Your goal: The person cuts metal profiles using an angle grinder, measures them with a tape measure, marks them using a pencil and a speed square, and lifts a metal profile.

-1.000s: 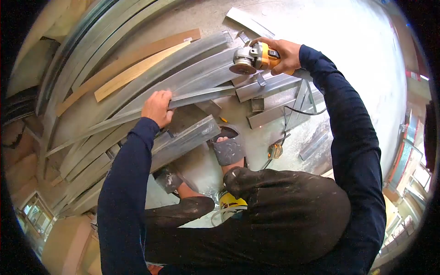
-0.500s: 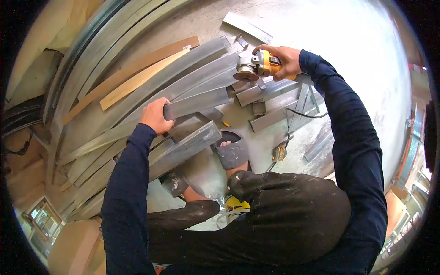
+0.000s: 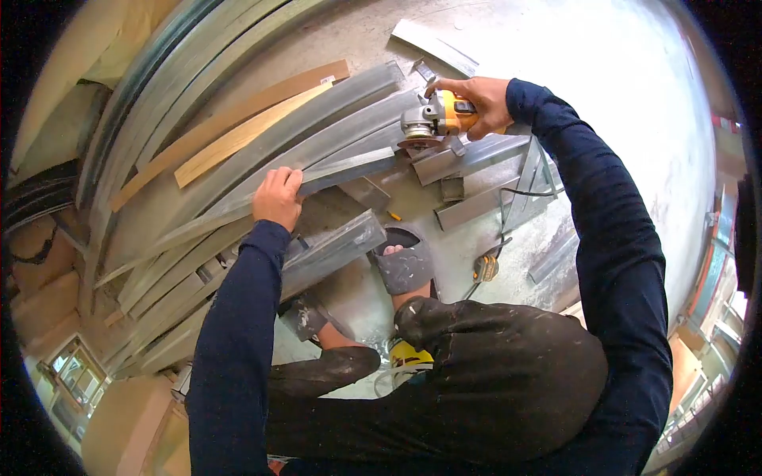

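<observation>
My left hand (image 3: pixel 278 198) is closed around a long grey metal profile (image 3: pixel 349 170), gripping it some way back from its cut end. My right hand (image 3: pixel 486 103) holds a yellow angle grinder (image 3: pixel 454 113) by its body. The grinder's brown disc (image 3: pixel 418 144) hangs just beyond the profile's end; whether they touch I cannot tell. Beneath the profile lies another grey metal length (image 3: pixel 337 250), its end near my sandalled foot (image 3: pixel 403 262).
More long metal profiles (image 3: pixel 317 127) and wooden strips (image 3: pixel 254 135) lie to the left. Short metal offcuts (image 3: pixel 476 159) rest right of the disc. A cable runs past a yellow-and-black plug or tool part (image 3: pixel 486 268). A pencil-like yellow piece (image 3: pixel 394 215) lies on the floor.
The profile in my left hand has rolled so its narrow edge faces up, and that hand has turned over it. The grinder has shifted slightly left and down, its disc now flatter.
</observation>
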Demonstrator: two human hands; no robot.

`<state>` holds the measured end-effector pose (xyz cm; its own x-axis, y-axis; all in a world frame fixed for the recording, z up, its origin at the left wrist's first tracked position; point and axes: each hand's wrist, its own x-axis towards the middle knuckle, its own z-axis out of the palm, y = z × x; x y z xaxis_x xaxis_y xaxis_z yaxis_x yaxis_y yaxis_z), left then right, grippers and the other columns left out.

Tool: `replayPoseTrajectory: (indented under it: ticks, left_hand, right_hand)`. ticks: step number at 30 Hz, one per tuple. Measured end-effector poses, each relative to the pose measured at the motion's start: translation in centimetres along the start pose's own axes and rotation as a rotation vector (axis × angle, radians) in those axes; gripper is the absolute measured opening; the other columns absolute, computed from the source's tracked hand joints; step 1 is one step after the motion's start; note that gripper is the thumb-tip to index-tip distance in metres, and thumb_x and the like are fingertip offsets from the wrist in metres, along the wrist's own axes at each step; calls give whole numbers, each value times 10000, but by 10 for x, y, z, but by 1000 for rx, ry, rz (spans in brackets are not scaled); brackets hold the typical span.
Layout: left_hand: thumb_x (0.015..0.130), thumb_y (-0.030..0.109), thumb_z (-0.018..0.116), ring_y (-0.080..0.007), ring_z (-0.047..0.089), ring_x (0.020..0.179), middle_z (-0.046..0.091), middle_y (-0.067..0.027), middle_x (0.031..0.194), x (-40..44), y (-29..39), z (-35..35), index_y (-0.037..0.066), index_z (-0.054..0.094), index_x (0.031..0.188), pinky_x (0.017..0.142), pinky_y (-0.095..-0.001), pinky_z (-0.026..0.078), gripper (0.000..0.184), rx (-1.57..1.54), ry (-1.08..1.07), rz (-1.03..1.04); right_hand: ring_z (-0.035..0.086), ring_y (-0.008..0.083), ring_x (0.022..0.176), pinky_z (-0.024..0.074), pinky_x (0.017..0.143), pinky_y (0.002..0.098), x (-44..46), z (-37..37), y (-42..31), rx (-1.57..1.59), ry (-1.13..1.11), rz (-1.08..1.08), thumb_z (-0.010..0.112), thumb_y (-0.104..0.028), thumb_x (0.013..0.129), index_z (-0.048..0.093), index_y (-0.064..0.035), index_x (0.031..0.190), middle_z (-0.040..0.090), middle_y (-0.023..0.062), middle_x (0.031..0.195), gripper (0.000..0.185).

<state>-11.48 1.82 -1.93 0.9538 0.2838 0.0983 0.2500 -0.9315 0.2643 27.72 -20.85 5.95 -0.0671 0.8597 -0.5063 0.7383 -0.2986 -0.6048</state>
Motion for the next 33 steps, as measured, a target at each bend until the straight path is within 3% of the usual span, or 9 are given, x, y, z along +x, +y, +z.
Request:
replayPoseTrajectory:
  ticks: [3,5,14,33]
  left_hand:
    - [647,42,732,-256,587,936,561,-38,958,-3,6,-1,127,639,1055,765,-402,510,427,53,-55,-38]
    - [632,19,702,-307,579,975,567,-71,1013,-2,3,-1,115,620,1080,747,-438,509,465,36,-83,-5]
    - [534,75,733,-301,577,968,571,-68,1020,-4,6,1,100,616,1092,749,-425,518,570,39,-49,8]
    - [565,74,761,-288,586,954,572,-55,1009,-1,9,-5,103,616,1082,734,-413,527,538,38,-66,-1]
  right_hand:
    - [691,382,819,544,930,452,1,-8,-11,-79,-67,20,808,-183,593,379,-136,1445,692,196,961,956]
    - [690,378,810,549,913,446,4,-8,-12,-88,-83,14,806,-176,594,372,-138,1449,690,193,948,960]
    - [681,349,743,566,789,423,13,-6,-23,-133,-187,25,796,-158,591,352,-170,1465,681,172,861,980]
    - [682,342,719,574,735,420,20,-6,-22,-182,-201,21,798,-178,595,340,-154,1477,694,180,856,994]
